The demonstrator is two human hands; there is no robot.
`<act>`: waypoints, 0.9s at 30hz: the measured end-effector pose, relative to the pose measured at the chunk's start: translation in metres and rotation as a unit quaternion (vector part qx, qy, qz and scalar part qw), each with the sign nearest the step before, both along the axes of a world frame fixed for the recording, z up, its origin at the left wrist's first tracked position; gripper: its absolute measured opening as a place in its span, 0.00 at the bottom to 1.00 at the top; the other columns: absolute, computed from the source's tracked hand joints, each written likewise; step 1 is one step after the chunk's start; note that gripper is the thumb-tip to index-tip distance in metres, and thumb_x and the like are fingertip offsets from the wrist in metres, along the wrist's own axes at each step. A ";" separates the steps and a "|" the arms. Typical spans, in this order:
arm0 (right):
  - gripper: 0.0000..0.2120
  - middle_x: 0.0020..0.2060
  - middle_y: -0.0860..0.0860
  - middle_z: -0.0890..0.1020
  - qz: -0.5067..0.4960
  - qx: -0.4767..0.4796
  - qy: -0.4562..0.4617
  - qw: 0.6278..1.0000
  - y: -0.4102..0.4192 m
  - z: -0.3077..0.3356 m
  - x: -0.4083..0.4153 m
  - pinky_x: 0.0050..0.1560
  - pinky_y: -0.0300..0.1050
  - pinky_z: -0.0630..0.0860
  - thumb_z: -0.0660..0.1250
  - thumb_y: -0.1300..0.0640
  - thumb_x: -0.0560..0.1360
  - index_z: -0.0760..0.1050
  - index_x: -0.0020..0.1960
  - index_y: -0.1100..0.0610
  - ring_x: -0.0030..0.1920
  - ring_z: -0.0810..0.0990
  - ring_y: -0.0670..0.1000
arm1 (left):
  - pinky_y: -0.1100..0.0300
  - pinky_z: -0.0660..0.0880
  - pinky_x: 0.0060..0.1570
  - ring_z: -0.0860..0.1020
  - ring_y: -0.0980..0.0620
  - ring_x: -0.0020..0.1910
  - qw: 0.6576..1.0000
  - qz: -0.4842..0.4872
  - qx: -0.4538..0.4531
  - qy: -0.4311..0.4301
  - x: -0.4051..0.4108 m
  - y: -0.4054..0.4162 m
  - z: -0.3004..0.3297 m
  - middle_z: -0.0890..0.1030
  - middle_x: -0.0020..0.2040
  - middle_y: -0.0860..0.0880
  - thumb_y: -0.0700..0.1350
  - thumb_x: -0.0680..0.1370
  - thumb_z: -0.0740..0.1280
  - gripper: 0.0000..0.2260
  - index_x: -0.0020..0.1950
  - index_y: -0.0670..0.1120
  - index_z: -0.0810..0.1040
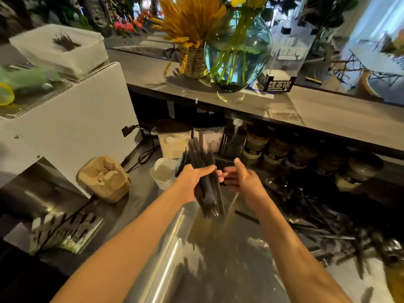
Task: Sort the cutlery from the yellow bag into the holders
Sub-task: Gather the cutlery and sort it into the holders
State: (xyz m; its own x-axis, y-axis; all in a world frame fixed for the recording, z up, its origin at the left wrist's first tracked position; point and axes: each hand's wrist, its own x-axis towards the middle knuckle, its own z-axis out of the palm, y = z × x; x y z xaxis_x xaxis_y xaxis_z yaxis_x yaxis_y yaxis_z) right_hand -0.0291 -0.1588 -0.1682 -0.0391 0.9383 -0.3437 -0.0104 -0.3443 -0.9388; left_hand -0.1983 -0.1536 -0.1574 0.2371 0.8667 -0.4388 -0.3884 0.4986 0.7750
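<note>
1. Gripping a bundle of black cutlery (pixel 204 182) at centre frame, the left hand (pixel 192 182) has its fingers (pixel 207 169) curled round the sticks; motion blur hides whether these are knives, forks or chopsticks.
2. Just right of it, the right hand (pixel 237 179) is spread and relaxed, fingers pointing toward the bundle; whether they touch it cannot be told.
3. Behind the bundle stands a black holder (pixel 225 164), mostly hidden by the hands, and left of it a white cup (pixel 162 173) partly covered by the left wrist.
4. More loose black cutlery (pixel 328 228) lies heaped on the steel table (pixel 170 248) at lower right, cut off by the frame edge, individual pieces hard to make out.
5. At the lower right corner a sliver of something yellow (pixel 395 281) shows, too cropped to identify.
6. On the upper shelf, a clear stand (pixel 284 62) beside the glass vase (pixel 238 51) carries a black label reading "哇塞锅"; its smaller writing is illegible.
</note>
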 end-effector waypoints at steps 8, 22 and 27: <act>0.15 0.28 0.57 0.78 0.030 0.073 -0.066 0.995 0.025 0.021 -0.022 0.28 0.44 0.71 0.67 0.57 0.81 0.82 0.44 0.68 0.27 0.74 0.54 | 0.48 0.81 0.50 0.84 0.39 0.51 0.996 -0.077 0.047 0.028 0.000 0.011 -0.004 0.84 0.52 0.36 0.35 0.81 0.64 0.12 0.64 0.38 0.78; 0.05 0.26 0.43 0.75 -0.047 0.018 -0.038 0.998 0.046 0.024 -0.014 0.24 0.37 0.62 0.71 0.53 0.78 0.80 0.47 0.55 0.24 0.68 0.42 | 0.49 0.80 0.47 0.82 0.44 0.42 0.994 -0.106 0.016 0.024 -0.004 0.031 -0.014 0.81 0.44 0.40 0.37 0.80 0.68 0.12 0.61 0.33 0.78; 0.04 0.35 0.50 0.81 -0.060 -0.005 -0.051 0.997 0.052 0.015 -0.014 0.29 0.38 0.69 0.73 0.62 0.75 0.81 0.50 0.56 0.33 0.78 0.46 | 0.50 0.81 0.44 0.83 0.43 0.43 0.992 -0.113 0.030 0.037 -0.003 0.035 -0.017 0.82 0.43 0.39 0.36 0.80 0.68 0.06 0.56 0.37 0.78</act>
State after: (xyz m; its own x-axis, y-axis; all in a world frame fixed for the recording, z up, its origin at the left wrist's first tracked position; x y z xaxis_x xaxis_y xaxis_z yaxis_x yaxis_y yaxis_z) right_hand -0.0431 -0.1067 -0.1532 0.1090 0.9306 -0.3493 0.0433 -0.3555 -0.9337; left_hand -0.2012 -0.1188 -0.1743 0.3985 0.8199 -0.4111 -0.2130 0.5187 0.8280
